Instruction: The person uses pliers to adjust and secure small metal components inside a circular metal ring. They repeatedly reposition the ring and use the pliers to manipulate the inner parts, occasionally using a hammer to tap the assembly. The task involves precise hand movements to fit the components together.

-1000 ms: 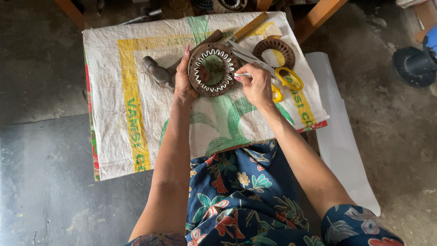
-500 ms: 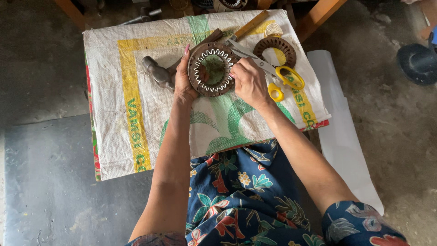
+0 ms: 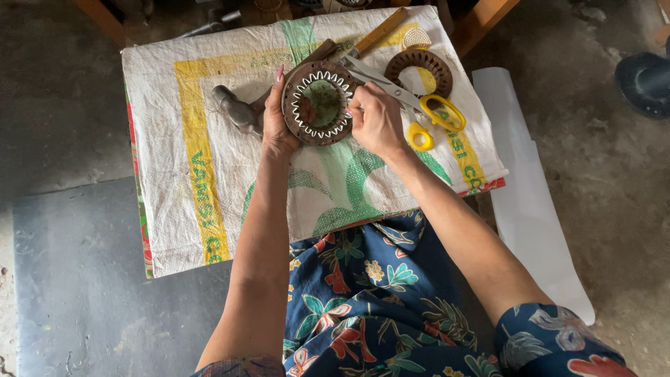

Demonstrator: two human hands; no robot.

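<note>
- Work surface: one woven sack cloth (image 3: 209,139), white with yellow and green print, spread over a low table. Judgement: it serves as a pad so parts don't slide or get lost.
- One white sheet (image 3: 537,230) lies on the concrete floor at the table's right edge, well apart from the hands.
- One dark round object (image 3: 645,80) sits on the floor at far right; can't tell what it is.
- Main part: one rusty brown slotted ring (image 3: 319,102), white lining in its inner slots, at the top centre of the cloth between both hands. It looks tilted up toward the camera, probably so the slots face the person.
- Second slotted ring (image 3: 419,68), same type, no white lining visible, lies flat just right of the first. Count: two rings.
- Left hand (image 3: 273,119): wrapped around the ring's left rim, fingers up along the edge, steadying it.
- Right hand (image 3: 377,120): fingers curled together at the ring's right rim, apparently pinching something small at a slot; the item itself is too small to make out.
- One hammer (image 3: 234,108) lies just left of the left hand, partly under it, within reach.
- One pair of yellow-handled scissors (image 3: 426,115), blades closed, just beside the right hand.
- One wooden stick (image 3: 380,31) lies diagonally above the ring.
</note>
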